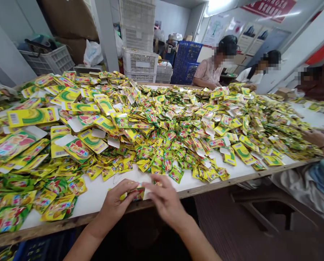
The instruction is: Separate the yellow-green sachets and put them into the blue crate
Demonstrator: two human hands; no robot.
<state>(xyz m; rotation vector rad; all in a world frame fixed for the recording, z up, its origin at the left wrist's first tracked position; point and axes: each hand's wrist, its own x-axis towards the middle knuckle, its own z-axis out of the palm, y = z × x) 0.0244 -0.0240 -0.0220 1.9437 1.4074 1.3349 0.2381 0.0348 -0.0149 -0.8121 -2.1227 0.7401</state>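
My left hand pinches a small yellow carton between thumb and fingers, just above the table's front edge. The carton bears a red fruit picture, and its pale flap end faces right. At that end is my right hand, with fingers bent in and slightly blurred; what they grip is partly hidden. Directly beyond both hands lie loose green and yellow candy packets. Opened flat cartons with white flaps are heaped behind and to the left.
The white table has a wooden front edge and a long heap of cartons and packets. Co-workers sit at the far side and right; one person's hand reaches in there. White crates and blue crates stand behind.
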